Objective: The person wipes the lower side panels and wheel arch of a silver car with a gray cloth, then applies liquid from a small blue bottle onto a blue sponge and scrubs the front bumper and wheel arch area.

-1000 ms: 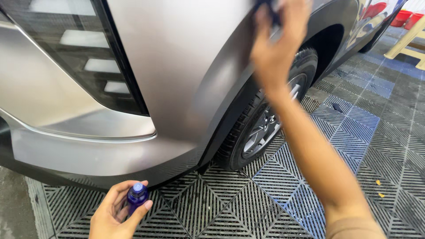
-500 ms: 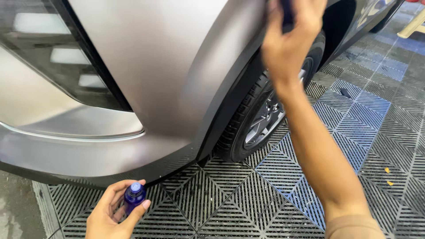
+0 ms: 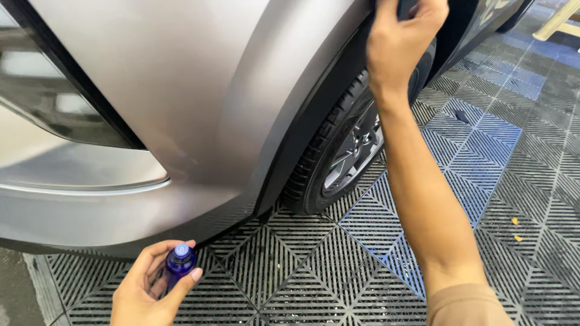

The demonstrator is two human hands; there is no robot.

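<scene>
Hands at car (image 3: 199,90) fender
Left hand (image 3: 151,290) grips blue bottle (image 3: 180,261); right hand (image 3: 402,42) presses a dark pad (image 3: 403,7) — apparently an applicator — at the wheel-arch edge.

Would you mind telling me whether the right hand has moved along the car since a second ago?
Yes. The right hand, pressing a dark pad, has moved forward from above the wheel to the arch's front edge.
</scene>
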